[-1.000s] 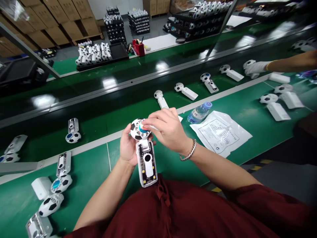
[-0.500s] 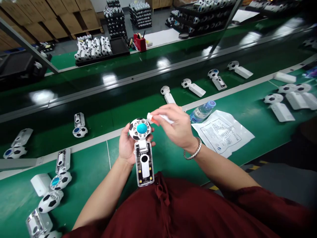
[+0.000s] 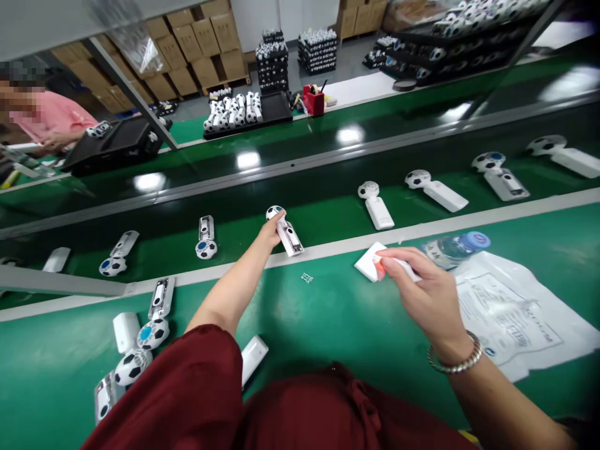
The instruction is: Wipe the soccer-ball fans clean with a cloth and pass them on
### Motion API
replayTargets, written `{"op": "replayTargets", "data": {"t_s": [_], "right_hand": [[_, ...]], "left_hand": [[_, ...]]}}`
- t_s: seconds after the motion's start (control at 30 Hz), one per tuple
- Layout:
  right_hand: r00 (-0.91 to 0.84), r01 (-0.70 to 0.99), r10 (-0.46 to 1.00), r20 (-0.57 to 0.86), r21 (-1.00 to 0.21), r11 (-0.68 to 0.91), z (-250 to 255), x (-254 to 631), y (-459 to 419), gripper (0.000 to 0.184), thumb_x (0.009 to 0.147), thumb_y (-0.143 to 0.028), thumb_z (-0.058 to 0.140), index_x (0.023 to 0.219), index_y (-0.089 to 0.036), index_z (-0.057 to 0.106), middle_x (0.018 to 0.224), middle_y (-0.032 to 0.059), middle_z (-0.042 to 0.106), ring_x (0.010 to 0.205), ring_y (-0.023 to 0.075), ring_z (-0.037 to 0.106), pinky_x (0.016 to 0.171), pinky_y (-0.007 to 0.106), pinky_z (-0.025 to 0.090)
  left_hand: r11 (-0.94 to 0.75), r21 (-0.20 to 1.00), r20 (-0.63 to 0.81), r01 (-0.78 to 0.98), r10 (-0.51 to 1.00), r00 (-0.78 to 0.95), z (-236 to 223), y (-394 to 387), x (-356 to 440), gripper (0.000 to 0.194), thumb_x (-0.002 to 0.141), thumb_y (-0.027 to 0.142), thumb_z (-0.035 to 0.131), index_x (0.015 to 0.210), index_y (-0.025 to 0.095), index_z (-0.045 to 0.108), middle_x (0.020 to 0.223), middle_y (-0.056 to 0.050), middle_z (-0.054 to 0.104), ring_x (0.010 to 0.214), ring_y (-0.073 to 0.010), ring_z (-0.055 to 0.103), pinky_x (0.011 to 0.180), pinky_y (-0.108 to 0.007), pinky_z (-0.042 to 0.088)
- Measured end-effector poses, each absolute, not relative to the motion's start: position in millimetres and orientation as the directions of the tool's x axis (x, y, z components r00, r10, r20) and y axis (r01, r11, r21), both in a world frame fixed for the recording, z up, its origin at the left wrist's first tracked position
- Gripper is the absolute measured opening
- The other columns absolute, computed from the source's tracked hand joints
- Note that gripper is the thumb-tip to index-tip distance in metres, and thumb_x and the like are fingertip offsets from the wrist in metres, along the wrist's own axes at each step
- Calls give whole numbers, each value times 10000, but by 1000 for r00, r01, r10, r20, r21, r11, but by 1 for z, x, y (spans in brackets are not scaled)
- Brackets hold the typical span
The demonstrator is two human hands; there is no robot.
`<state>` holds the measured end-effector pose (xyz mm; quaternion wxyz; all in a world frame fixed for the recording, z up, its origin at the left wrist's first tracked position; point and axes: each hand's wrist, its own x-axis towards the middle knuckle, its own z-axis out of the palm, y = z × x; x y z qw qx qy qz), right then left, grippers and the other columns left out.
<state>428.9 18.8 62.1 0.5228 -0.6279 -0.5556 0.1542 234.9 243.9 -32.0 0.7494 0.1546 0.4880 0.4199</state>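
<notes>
My left hand (image 3: 270, 232) reaches forward to the belt's near edge, its fingers closed on a handheld fan (image 3: 290, 237) with a football-patterned head and an uncovered handle showing its inside. My right hand (image 3: 419, 281) is pinched round a white pen-like tool (image 3: 407, 269) with an orange collar. The tool's tip is over or against a white square pad (image 3: 367, 261); whether it touches, I cannot tell. A small printed label piece (image 3: 307, 277) lies on the green bench (image 3: 323, 325) between my hands. One loose white handle cover (image 3: 254, 359) rests by my left sleeve.
More fans, such as one covered fan (image 3: 377, 206), lie along the green belt (image 3: 328, 215). A water bottle (image 3: 452, 250) and a plastic bag (image 3: 510, 312) sit right. Several fan parts (image 3: 152, 334) lie left, near a metal post (image 3: 60, 279). Across the belt is a person (image 3: 51, 122).
My left hand has moved forward from my lap to the belt with a fan. My right hand, still gripping the tool, has moved right to the white pad. The view has turned left.
</notes>
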Motion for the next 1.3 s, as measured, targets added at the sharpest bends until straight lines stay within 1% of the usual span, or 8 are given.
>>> {"op": "replayTargets", "data": {"t_s": [0.17,0.3,0.43,0.63,0.83,1.0,1.13,1.3], "right_hand": [[388,413,881,272,-906,98,57,433,28,99,792,-292,595,849,-244,661,789,15,646,725,153,607,666,288,497],[367,32,924,104,-995,99,48,430,40,114,777,-293,617,862,-221,642,726,5,634,662,130,598,645,292,505],[230,-233,973,16,-970,72,50,420,49,154,769,-317,616,866,-197,626,738,12,636,703,131,602,682,316,506],[203,-210,977,59,-972,103,64,410,45,143,743,-298,654,801,-174,610,741,10,645,729,121,608,748,312,499],[296,107,936,187,-981,162,75,402,30,169,741,-281,657,869,-185,602,802,8,647,732,128,618,679,275,510],[201,502,822,533,-777,380,88,391,19,98,769,-222,629,863,-202,609,837,12,656,786,141,615,718,289,514],[22,620,703,711,-561,548,96,387,14,111,813,-159,555,895,-213,607,865,31,662,853,157,614,753,314,517],[-112,686,643,757,-410,601,101,386,13,143,831,-126,515,915,-190,612,904,57,668,860,152,613,748,316,501]], "left_hand": [[378,890,-434,-256,876,-212,-37,246,196,579,494,14,760,962,174,458,991,-72,558,1082,-228,489,897,-327,368],[59,992,3,113,874,-485,-33,211,130,485,599,78,692,958,202,390,1187,-45,428,1281,-239,271,917,-311,317],[73,989,5,127,850,-527,-39,196,81,473,554,14,693,744,210,307,920,37,503,1074,-193,471,792,-279,389],[-23,998,55,67,840,-539,-36,207,80,404,597,-52,623,822,200,403,675,119,479,702,-64,535,633,-189,393],[-159,980,110,-121,935,-337,12,179,125,497,496,45,732,938,186,555,802,76,602,771,-80,577,690,-170,451],[239,708,-168,-664,971,170,48,122,185,315,616,326,662,884,175,594,812,-16,639,780,-185,618,706,-323,525],[527,565,-329,-635,849,412,63,81,221,425,771,525,476,895,141,609,742,-73,633,755,-222,632,694,-365,535],[648,512,-361,-565,758,543,69,55,235,477,852,532,336,917,153,619,754,-81,638,788,-235,637,659,-370,544]]}}
